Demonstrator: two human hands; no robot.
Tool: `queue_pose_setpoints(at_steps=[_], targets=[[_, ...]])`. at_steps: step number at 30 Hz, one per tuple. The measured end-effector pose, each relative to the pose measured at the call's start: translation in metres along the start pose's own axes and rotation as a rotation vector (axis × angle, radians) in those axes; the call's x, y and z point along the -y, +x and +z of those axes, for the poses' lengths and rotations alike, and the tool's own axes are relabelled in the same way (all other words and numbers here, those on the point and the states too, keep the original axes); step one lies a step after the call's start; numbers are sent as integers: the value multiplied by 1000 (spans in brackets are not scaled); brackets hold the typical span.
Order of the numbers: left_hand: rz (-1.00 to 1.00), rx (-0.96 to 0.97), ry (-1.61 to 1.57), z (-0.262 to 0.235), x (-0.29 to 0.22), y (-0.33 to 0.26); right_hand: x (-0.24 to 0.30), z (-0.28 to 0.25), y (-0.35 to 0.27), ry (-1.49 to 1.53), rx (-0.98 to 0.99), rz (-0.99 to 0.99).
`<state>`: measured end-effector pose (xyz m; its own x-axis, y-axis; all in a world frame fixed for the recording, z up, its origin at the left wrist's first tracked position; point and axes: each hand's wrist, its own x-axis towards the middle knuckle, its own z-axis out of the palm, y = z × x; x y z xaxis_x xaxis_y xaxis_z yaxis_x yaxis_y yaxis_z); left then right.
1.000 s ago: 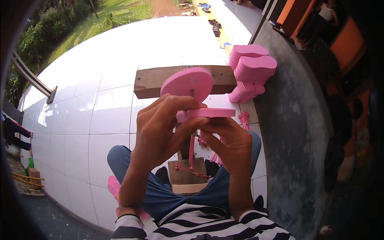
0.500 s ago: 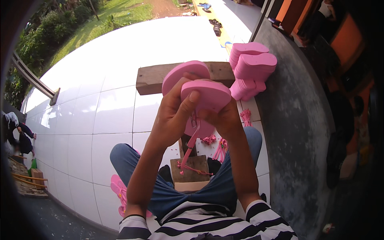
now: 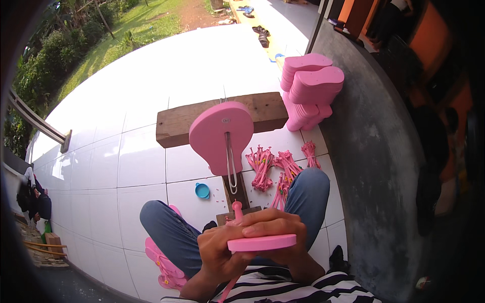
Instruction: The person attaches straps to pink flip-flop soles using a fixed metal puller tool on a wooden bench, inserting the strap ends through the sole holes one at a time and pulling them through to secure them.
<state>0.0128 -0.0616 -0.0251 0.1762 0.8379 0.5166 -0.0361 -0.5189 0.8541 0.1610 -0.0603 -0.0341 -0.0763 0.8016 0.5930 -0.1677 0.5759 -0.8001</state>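
Near sole (image 3: 261, 243) in a two-hand grip, strap (image 3: 237, 210) poking out ahead

Left hand (image 3: 221, 251) is curled round the near sole's left side; right hand (image 3: 285, 224) has its fingers laid over the top. Both are gripping it; I can't see the right thumb. The near sole sits low, just in front of the shirt (image 3: 313, 291).

Risks, my read: the sole twists if the two hands pull unevenly; the strap could stretch or spring back if tugged at an angle. Fingers block my view, so I'd miss a badly seated strap.

Orientation: near sole is edge-on to me, visible edge running left to right, right end a touch farther out. Can't call its long axis, hands cover the rest. Strap's knobbed end points away from the body. A pink strip also trails below the left hand; can't tell if it's the same piece.

Left of the grip, by the left knee: pink sandals (image 3: 164, 265). Straight past the grip: wire loop (image 3: 230, 161), which could snag a strap on a fast reach. It lies along the far sole (image 3: 212, 134), whose long axis runs away from the grip, broad end farthest. Beyond-left: blue dish (image 3: 202, 190). Beyond-right: strap bundles (image 3: 261, 169). Behind the far sole, beam (image 3: 268, 111) runs crosswise, sole stacks (image 3: 316, 86) off its right end.
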Motion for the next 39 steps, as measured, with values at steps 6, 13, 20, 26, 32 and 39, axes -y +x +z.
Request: queue_pose_setpoints(at_steps=[6, 13, 20, 26, 32, 39], targets=[[-596, 3, 14, -12, 46, 9, -48, 3, -16, -412, -439, 271], [-794, -21, -40, -22, 89, -1, -53, 10, -35, -1016, 231, 300], [-440, 254, 623, -30, 88, 1, -57, 9, -36, -987, 335, 374], [-381, 64, 197, -38, 99, 11, -23, -1, -35, -676, 416, 395], [-16, 161, -51, -35, 66, 22, -18, -7, -14, -592, -256, 264], [429, 59, -118, -22, 67, 41, -27, -19, 15, -640, -26, -190]])
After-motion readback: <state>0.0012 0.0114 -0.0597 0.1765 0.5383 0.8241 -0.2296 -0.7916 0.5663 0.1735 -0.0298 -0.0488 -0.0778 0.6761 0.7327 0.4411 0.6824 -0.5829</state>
